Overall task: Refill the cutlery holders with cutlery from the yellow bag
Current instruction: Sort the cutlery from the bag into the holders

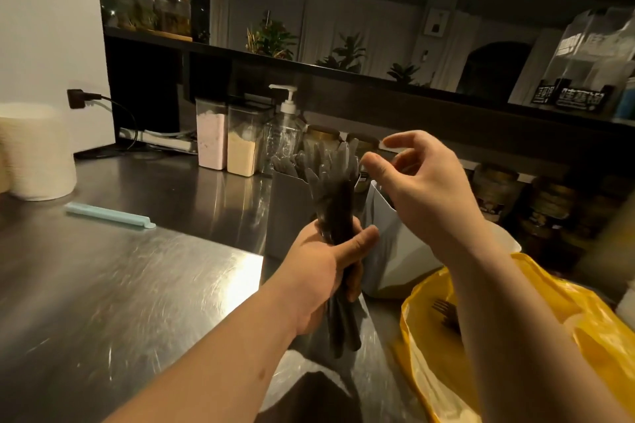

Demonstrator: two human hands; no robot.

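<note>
One cutlery bundle (336, 203) — gripped upright in left hand (323, 271), probably to square it for holders (395, 251) just behind. Right hand (426, 182) above it, loosely curled, empty; bag (584, 319) alongside.

We count two bare hands, left hand (323, 271) and right hand (422, 178); one bundle of dark plastic knives (338, 203); two box-shaped cutlery holders, grey holder (287, 213) and white holder (395, 251); one yellow plastic bag (601, 336), near right; two clear powder canisters (211, 137) (242, 148), far.
</note>
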